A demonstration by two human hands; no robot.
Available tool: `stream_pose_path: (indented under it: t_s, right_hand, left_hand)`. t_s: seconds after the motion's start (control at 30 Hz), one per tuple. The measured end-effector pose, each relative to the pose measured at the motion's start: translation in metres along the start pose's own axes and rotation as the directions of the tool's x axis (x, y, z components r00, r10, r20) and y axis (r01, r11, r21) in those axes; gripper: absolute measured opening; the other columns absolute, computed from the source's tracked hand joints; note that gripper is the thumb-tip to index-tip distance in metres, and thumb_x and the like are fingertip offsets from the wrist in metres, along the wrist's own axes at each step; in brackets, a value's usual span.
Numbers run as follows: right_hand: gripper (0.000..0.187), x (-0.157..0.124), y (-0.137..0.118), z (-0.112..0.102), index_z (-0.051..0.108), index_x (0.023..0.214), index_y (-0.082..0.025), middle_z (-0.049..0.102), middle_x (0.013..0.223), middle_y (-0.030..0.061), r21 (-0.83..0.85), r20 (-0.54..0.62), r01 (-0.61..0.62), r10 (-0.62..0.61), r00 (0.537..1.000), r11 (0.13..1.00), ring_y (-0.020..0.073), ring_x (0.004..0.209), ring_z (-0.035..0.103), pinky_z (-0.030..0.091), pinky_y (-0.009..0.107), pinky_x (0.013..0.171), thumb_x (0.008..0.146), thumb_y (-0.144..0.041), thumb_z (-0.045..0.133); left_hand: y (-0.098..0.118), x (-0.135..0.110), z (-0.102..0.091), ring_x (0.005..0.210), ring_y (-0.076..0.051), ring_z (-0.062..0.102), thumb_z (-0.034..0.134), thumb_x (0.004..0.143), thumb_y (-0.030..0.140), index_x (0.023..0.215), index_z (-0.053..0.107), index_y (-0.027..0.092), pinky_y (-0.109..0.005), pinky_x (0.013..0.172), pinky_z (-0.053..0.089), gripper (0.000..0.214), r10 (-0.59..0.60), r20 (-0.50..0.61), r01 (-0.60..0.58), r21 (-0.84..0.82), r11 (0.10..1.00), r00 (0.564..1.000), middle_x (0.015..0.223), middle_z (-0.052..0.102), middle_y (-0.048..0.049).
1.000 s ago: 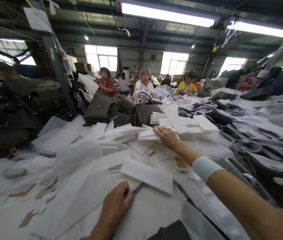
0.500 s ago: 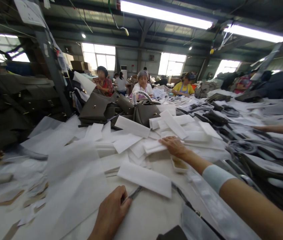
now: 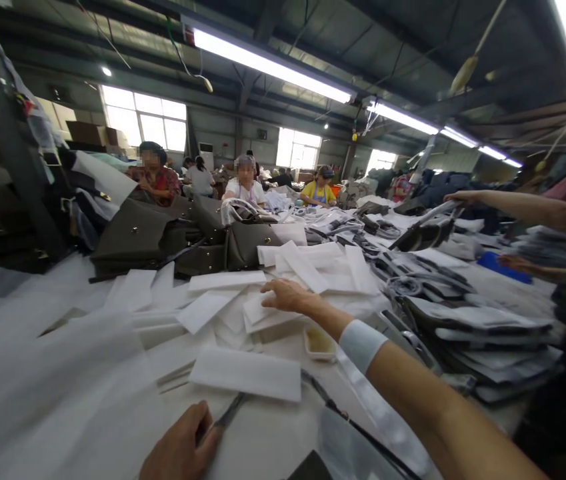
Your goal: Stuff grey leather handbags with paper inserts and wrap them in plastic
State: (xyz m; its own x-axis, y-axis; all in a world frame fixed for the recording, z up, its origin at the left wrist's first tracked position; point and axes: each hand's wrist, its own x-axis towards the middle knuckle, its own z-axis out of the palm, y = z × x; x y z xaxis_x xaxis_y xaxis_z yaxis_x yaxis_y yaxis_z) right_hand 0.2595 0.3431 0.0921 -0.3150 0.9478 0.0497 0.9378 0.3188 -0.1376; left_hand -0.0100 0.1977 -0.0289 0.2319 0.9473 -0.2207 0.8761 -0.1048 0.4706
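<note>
My left hand (image 3: 183,443) is closed around a dark strap (image 3: 230,408), near the bottom of the view. The strap runs up under a white foam sheet (image 3: 245,373). A dark strap with a metal fitting (image 3: 330,403) shows on the sheet's right side; whether it is the same strap is hidden. Over the pile of white foam pieces (image 3: 213,310) reaches my right hand (image 3: 285,295), fingers stretched out and slightly apart, nothing visible in them. It is just above or touching the pieces; I cannot tell which. A pale band (image 3: 363,343) circles my right forearm.
Dark grey handbags (image 3: 135,230) stand behind the foam pile. A small tray (image 3: 319,341) of yellowish stuff lies below my right wrist. Wrapped bag parts (image 3: 483,327) are stacked at right, where a co-worker's arm (image 3: 517,207) reaches in. Several people sit beyond the table.
The view has swung to the right, bringing more of the co-worker into sight. My right hand has lifted its fingers from the foam piece it touched. My left hand still grips the strap.
</note>
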Motion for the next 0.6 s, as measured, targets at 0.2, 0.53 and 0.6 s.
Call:
stream_pose_path:
  t_s: [0.2,0.53,0.6]
  right_hand:
    - [0.038,0.015,-0.043,0.014,0.068,0.121,-0.025,0.068,0.124,0.007,0.025,-0.094,0.162,-0.159,0.983,0.987,0.0241,0.119,0.058,0.039,0.033,0.103,0.089,-0.045,0.064]
    - [0.051,0.121,-0.064,0.038,0.061,0.129,-0.02,0.064,0.128,0.0137,0.08,-0.061,0.059,-0.054,0.997,0.995,0.029,0.117,0.059,0.041,0.04,0.097,0.099,-0.053,0.038]
    - [0.058,0.137,-0.06,0.046,0.059,0.132,-0.018,0.063,0.13,0.016,0.074,-0.013,0.024,-0.023,1.0,0.997,0.0318,0.118,0.058,0.041,0.044,0.097,0.098,-0.058,0.033]
  left_hand:
    - [0.006,-0.006,-0.002,0.078,-0.017,0.06,0.042,0.091,0.029,0.081,0.048,0.022,-0.026,0.069,0.035,0.013,-0.038,-0.065,0.039,0.006,0.999,0.997,0.081,0.063,0.0015]
    - [0.007,-0.005,0.004,0.078,-0.015,0.059,0.051,0.08,0.022,0.079,0.052,0.022,-0.024,0.069,0.035,0.002,-0.102,-0.108,0.097,-0.052,0.994,0.989,0.082,0.064,0.0015]
    - [0.004,-0.002,0.006,0.076,-0.015,0.059,0.052,0.078,0.022,0.079,0.053,0.023,-0.024,0.068,0.035,0.001,-0.119,-0.086,0.114,-0.069,0.991,0.989,0.08,0.064,0.0022]
